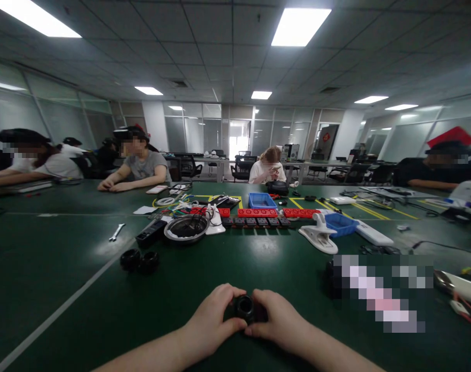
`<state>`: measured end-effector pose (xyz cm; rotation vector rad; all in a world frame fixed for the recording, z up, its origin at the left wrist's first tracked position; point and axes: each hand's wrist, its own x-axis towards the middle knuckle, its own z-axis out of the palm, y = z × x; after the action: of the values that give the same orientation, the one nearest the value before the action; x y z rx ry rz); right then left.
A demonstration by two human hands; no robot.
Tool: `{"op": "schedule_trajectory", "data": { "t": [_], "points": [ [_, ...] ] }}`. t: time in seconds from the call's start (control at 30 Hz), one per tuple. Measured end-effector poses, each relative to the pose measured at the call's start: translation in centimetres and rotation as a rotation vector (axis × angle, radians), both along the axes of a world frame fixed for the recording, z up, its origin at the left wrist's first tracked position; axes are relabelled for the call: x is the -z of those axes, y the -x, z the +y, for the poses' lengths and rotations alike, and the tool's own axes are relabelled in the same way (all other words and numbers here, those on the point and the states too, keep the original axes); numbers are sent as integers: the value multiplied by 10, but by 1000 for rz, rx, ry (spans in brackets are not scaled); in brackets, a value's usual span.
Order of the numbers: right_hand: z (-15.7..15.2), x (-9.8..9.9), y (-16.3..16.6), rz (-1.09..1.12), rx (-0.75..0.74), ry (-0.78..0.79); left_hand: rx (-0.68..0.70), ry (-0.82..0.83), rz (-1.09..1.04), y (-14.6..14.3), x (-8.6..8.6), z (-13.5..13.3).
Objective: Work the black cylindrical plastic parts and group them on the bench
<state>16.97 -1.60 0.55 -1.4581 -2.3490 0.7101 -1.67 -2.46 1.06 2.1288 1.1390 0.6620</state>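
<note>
Between my two hands, low in the middle of the head view, is a black round part (244, 307) with an open hole facing me. The thumb and fingers of my left hand (215, 313) close on its left side. My right hand (277, 316) grips it from the right, thumb below and fingers above. More dark material shows inside the right hand's grip, but I cannot make out its shape. Two similar black round parts (139, 261) lie side by side on the green table (204, 274), forward and left of my hands.
An open-end wrench (117, 232) lies at left. Farther forward are a round metal pan (186, 229), red strips (257, 212), blue trays (262, 200), a white clip-shaped base (319, 233) and tangled cables. A blurred patch covers something at right. Several people sit around the table.
</note>
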Motion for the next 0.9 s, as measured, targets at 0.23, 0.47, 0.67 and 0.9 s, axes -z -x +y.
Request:
{"op": "schedule_trajectory", "data": {
  "t": [0.23,0.47,0.67,0.9],
  "points": [
    [-7,-4,5,-37,16,-118,-71,-139,74,-2,-4,-10],
    [-1,-11,-6,75,-139,22,205,-124,45,10,-12,-3],
    [-8,0,6,-60,64,-100,-55,-111,48,2,-5,-3],
    [-8,-2,7,-52,50,-83,-107,-114,29,1,-8,-5]
  ]
}}
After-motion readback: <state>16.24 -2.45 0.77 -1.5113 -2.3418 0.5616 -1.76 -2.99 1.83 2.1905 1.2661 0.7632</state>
